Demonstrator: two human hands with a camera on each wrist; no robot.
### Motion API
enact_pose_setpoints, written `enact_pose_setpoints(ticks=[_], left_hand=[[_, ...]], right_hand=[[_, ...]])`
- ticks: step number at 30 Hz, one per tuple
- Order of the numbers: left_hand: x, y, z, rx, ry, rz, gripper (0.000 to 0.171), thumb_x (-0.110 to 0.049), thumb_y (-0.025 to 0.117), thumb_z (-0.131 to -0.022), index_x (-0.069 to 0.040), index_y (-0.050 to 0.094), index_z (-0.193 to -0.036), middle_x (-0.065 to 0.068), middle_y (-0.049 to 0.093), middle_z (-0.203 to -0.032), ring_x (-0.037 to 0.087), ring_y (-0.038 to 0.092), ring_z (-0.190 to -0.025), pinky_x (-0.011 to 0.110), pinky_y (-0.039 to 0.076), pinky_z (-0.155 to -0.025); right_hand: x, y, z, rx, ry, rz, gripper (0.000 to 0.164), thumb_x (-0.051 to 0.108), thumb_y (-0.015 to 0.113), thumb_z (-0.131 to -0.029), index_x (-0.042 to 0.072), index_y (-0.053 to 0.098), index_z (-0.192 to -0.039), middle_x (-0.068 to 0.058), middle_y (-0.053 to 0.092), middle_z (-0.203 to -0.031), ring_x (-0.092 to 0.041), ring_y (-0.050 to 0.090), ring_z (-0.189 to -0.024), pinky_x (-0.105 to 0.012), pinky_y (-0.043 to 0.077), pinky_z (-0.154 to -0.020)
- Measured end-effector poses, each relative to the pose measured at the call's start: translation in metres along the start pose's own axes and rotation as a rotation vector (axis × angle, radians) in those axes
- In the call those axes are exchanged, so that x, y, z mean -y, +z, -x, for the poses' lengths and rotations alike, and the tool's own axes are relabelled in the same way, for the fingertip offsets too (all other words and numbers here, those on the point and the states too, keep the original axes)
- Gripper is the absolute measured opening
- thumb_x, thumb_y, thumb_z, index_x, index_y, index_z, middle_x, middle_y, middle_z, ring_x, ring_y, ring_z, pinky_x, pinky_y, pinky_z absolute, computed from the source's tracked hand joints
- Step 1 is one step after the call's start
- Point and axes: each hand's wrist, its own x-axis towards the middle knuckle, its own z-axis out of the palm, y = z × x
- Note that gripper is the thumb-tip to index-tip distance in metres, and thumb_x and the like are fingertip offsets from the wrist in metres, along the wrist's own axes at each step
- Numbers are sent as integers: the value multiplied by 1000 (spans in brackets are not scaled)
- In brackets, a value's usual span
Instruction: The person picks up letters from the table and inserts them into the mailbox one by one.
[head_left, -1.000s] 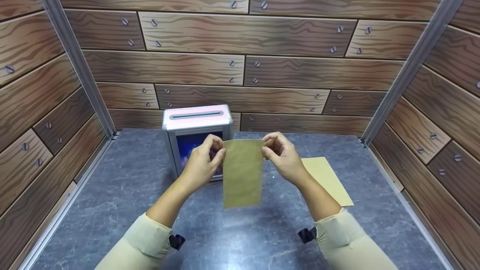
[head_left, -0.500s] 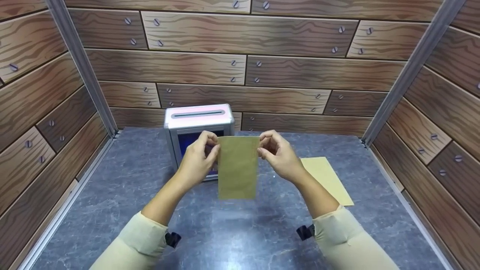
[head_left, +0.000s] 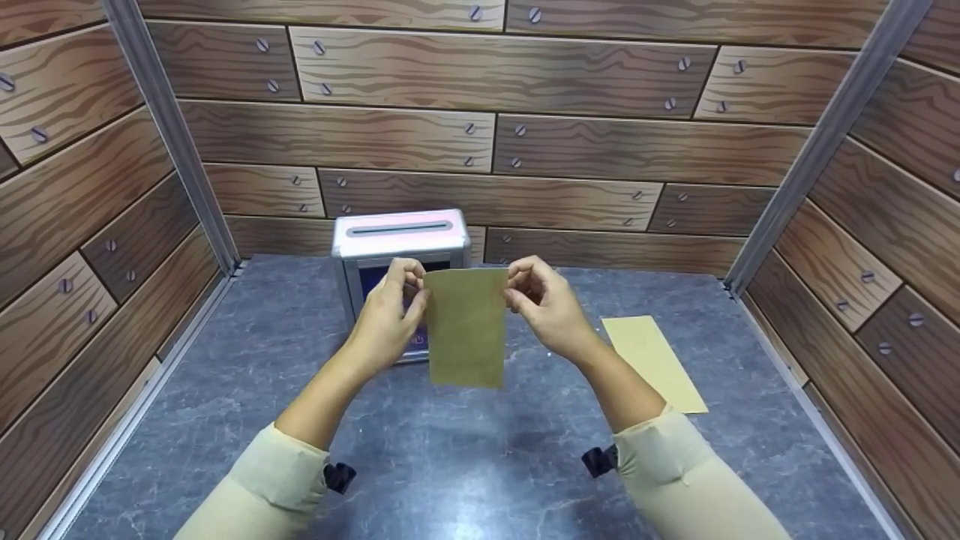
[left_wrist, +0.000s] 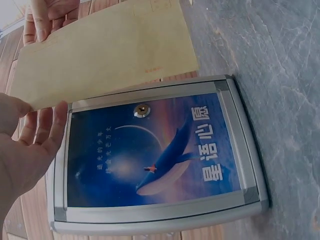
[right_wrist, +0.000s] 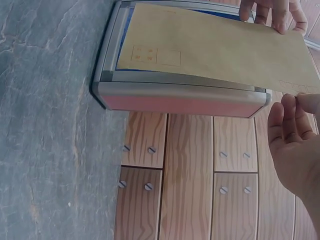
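A brown paper envelope [head_left: 466, 330] hangs upright above the table, held at its two upper corners. My left hand [head_left: 388, 313] pinches the left corner between thumb and fingers. On the other side, my right hand [head_left: 546, 306] pinches the right corner. Faint red printed boxes show on the envelope [right_wrist: 210, 47] in the right wrist view. Behind it stands a silver-framed box [head_left: 401, 234] with a slot along its pink top; the envelope and left hand cover part of its front. In the left wrist view the box [left_wrist: 165, 150] shows a blue whale picture, white lettering and a round lock.
A second envelope [head_left: 654, 364] lies flat on the grey marbled table [head_left: 247, 420], right of my right forearm. Wood-patterned walls [head_left: 487, 142] with metal corner posts [head_left: 814, 150] enclose the back and both sides.
Both hands have shifted left and slightly up or farther away, carrying the envelope with them toward the front of the box. The envelope's lower edge has risen in view.
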Motion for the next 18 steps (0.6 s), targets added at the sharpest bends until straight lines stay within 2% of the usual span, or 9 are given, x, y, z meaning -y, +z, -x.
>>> enact_pose_setpoints(ticks=[11,14,18], left_hand=[[-7,-15,-7,-26,1,-20,16,-4,62,-107,-8,51,-118,17,67,-110,32,73,-104,45,64,-91],[-7,-19,-8,-17,-15,-22,15,-4,61,-108,-7,52,-119,17,67,-112,33,74,-106,44,65,-91],[-10,-23,-9,-14,-38,40,16,-1,58,-108,-5,50,-121,17,65,-113,32,74,-105,38,67,-85]], right_hand=[[14,4,-16,-38,-21,29,14,-8,67,-100,-1,63,-111,-4,65,-88,-10,60,-76,-19,50,-67],[17,4,-19,-32,-15,43,15,-7,68,-100,1,64,-111,-3,66,-89,-9,60,-76,-19,50,-67],[21,4,-24,-31,-23,53,15,-6,69,-99,1,65,-111,-4,67,-90,-9,61,-76,-19,50,-67]])
